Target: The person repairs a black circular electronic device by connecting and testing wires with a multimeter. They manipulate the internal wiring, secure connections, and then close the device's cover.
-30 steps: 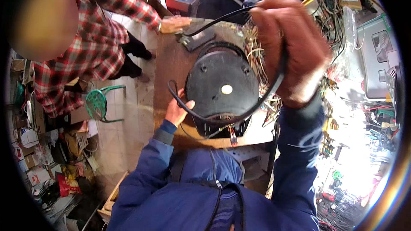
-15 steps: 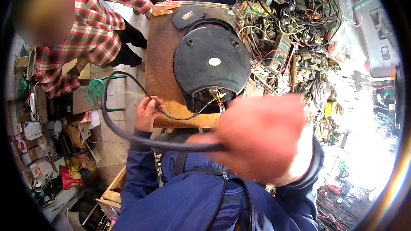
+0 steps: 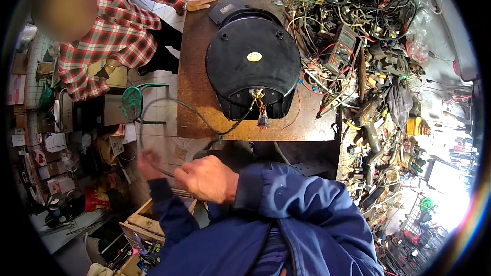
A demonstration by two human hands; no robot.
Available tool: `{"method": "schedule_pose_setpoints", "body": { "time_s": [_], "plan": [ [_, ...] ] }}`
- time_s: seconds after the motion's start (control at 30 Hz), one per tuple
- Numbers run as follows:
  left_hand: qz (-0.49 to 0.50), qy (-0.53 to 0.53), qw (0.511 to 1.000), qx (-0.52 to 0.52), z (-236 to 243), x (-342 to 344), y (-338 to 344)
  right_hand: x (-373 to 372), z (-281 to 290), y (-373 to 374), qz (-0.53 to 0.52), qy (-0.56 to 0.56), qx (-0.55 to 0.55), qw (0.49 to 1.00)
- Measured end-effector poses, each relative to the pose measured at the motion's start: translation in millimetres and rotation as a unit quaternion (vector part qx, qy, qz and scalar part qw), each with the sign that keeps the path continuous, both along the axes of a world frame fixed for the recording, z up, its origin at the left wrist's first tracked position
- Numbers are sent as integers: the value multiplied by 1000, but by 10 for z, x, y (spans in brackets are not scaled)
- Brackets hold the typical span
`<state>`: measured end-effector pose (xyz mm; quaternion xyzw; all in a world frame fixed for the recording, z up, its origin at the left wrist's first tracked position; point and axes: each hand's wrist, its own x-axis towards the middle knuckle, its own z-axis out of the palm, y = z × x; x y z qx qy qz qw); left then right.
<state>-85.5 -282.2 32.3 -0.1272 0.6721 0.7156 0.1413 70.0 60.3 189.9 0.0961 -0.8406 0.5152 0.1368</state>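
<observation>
A round black appliance (image 3: 253,74) lies on the wooden tabletop (image 3: 194,41), a pale oval label on its top. At its near end, coloured wires (image 3: 260,99) and a connector (image 3: 262,120) hang from an open recess, and a black cable (image 3: 203,120) runs out and loops down past the table's left edge. Below that edge my right hand (image 3: 204,179) is closed around the cable. My left hand (image 3: 149,163), smeared by motion, is just left of it on the cable's loop; its fingers cannot be made out. A flat dark plate (image 3: 225,9) rests behind the appliance.
A person in a checked shirt (image 3: 110,30) stands at left, one hand on the table's far edge. A green stool (image 3: 132,103), cardboard clutter (image 3: 56,158) and a wooden crate (image 3: 143,220) are at left. Heaped cables and parts, with a multimeter (image 3: 338,51), fill the right.
My right hand has swept from the upper right down to below the table's front edge with the cable. My left hand has left the appliance's side and moved down and left.
</observation>
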Motion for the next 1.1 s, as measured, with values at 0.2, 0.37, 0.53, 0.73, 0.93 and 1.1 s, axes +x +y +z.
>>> {"method": "schedule_pose_setpoints", "body": {
  "time_s": [0.2, 0.37, 0.53, 0.73, 0.93, 1.1],
  "plan": [
    [-129, 222, 955, -150, 1905, 99, 1163, 168, -146, -354, 144, -76, 10, 987],
    [-610, 64, 761, -212, 1782, 124, 2487, 350, -355, -643, 231, -60, 0, 971],
    [-792, 50, 572, -207, 409, 379, 2829, 556, -363, -794, 222, -37, -106, 968],
    [-754, -154, 635, 71, -56, 828, 3030, 534, -283, -481, 278, -77, -130, 949],
    [-666, -253, 693, 110, 95, 911, 3001, 492, -277, -409, 288, -101, -135, 943],
    [-682, -179, 708, 36, 85, 601, 2829, 509, -344, -388, 262, -99, -151, 948]
  ]
}}
